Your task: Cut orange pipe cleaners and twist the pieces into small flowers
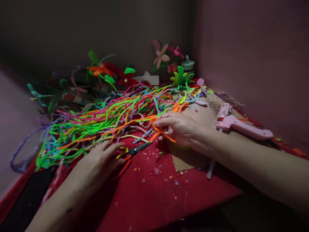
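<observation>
Orange fuzzy stem (154, 121), bent, apparently being shaped, pinched in the right hand (180, 129); at eight o'clock from it, black-bladed scissors (138, 149) with red-and-yellow handles, held in the left hand's (102, 159) curled fingers.

Dim room, pinkish wall (241, 48).

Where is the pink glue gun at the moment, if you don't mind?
In the head view, the pink glue gun lies on the right, beyond the right forearm, partly over the brown cardboard.
</observation>
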Demonstrator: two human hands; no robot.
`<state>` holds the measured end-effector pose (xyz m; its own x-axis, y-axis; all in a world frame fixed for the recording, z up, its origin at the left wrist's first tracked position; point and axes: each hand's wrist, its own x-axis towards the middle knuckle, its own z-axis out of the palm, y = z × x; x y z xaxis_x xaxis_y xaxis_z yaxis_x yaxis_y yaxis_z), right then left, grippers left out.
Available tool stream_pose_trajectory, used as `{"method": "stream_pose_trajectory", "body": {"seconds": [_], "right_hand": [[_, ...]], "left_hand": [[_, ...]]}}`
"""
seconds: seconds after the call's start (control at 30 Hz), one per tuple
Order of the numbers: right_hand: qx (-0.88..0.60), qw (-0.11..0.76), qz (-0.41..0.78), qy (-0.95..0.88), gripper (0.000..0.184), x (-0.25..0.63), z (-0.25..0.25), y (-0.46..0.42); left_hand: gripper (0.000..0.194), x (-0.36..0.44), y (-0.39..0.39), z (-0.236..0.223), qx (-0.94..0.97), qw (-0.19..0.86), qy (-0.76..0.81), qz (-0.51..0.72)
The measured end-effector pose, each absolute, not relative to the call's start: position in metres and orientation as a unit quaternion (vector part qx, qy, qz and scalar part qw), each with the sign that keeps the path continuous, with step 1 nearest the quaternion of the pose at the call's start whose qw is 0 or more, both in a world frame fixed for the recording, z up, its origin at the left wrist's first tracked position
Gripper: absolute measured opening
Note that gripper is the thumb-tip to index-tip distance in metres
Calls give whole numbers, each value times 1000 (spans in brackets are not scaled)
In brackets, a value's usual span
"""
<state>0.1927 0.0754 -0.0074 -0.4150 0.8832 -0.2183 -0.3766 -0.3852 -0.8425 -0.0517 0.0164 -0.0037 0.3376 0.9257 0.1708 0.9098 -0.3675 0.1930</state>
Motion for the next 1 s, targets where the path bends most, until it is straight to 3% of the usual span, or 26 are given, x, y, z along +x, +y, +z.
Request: {"method": "stream_pose_trajectory", "body": {"seconds": [0.03, 0.13, 0.3, 0.57, 0.8, 1.0], "right_hand": [[-340, 423, 758, -362, 14, 192, -8, 74], [-337, 440, 749, -364, 11, 188, -12, 68], [-296, 442, 746, -400, 8, 184, -16, 61], [-300, 463, 636, -539, 11, 191, -10, 63], [-284, 479, 692, -460, 15, 184, -15, 60], [-283, 431, 690, -508, 12, 185, -19, 64]], "left_hand": [[31, -44, 17, 1, 810, 41, 569, 134], [40, -10, 17, 14, 744, 209, 598, 213], [30, 41, 23, 21, 653, 435, 546, 293], [23, 44, 24, 10, 611, 466, 555, 320], [24, 34, 22, 11, 598, 560, 492, 294], [28, 26, 21, 8, 611, 544, 507, 272]]}}
